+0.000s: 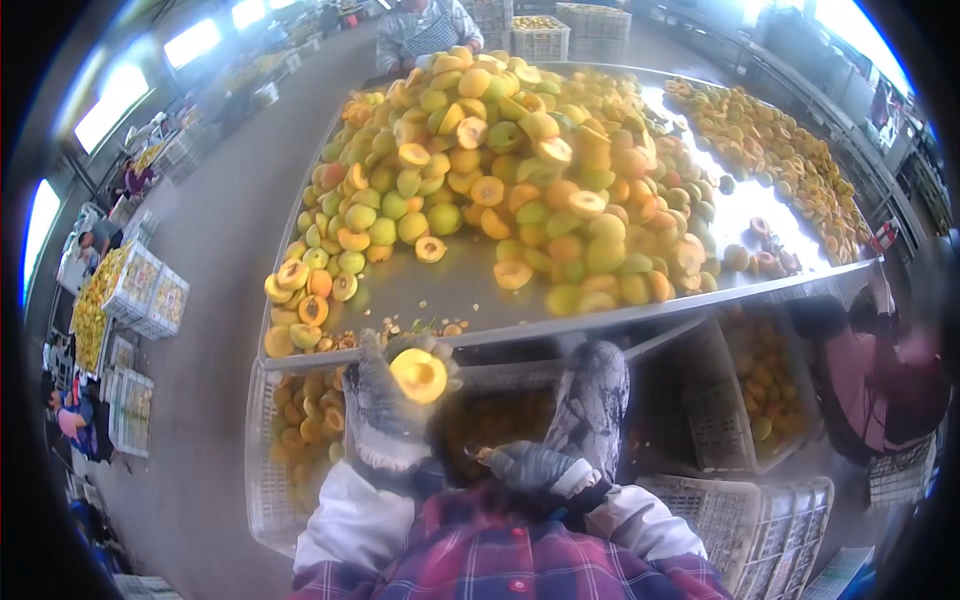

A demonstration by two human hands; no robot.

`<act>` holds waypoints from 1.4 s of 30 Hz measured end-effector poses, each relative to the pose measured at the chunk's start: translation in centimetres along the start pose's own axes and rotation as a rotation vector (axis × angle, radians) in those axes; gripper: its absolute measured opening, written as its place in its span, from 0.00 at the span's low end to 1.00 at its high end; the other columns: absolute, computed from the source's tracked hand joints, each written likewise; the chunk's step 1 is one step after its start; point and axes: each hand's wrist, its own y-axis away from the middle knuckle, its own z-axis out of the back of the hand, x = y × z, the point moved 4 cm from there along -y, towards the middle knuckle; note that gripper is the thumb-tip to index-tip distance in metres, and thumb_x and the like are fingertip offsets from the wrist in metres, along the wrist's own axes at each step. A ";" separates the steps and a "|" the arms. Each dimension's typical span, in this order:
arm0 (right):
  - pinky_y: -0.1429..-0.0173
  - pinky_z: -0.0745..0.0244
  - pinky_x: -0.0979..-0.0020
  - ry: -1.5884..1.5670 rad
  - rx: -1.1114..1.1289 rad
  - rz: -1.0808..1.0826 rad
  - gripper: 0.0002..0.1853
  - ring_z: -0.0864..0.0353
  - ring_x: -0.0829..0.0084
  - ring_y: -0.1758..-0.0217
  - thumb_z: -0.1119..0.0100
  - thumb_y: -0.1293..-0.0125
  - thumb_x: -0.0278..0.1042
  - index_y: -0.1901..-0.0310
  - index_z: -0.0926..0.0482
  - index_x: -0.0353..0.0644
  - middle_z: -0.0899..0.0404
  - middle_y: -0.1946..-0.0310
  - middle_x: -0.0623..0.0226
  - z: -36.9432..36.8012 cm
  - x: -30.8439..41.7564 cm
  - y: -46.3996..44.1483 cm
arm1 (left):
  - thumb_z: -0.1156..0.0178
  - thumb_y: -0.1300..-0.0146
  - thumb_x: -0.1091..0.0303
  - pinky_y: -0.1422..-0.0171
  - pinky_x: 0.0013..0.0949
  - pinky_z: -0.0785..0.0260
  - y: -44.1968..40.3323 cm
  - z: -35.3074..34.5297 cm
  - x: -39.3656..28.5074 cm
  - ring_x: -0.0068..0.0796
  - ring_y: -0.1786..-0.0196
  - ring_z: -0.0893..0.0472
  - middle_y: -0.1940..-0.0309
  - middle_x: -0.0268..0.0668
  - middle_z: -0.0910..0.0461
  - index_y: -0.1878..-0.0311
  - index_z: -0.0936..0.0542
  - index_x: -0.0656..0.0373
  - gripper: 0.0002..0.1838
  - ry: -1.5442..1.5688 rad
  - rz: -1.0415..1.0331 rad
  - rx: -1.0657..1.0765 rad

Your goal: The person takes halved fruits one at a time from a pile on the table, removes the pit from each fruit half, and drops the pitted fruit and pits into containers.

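My left hand (378, 395), in a grey glove, is closed around a yellow peach half (419, 376). The cut face with its pit hollow is turned up, just in front of the table's near edge. My right hand (535, 467), also gloved, is curled low in front of my body. A small dark tip pokes out at its fingers, too blurred to name. Ahead, a large heap of whole and halved peaches (480, 150) lies on the metal table (430, 290). Small pits and scraps (420, 326) lie near its front edge.
Below the table stand a crate (258, 470) of peach halves at left and another crate (745, 400) at right. Stacked crates (790, 530) are by my right side. A co-worker (870, 370) sits at right; another person (430, 30) is across the table.
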 end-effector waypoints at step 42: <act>0.53 0.23 0.61 0.052 -0.369 0.003 0.18 0.16 0.60 0.57 0.38 0.31 0.40 0.46 0.21 0.37 0.16 0.59 0.53 -0.5 -1.8 -1.1 | 0.50 0.33 0.31 0.52 0.46 0.19 -1.3 4.7 1.0 0.45 0.57 0.17 0.58 0.47 0.18 0.51 0.23 0.63 0.38 0.001 0.146 -0.197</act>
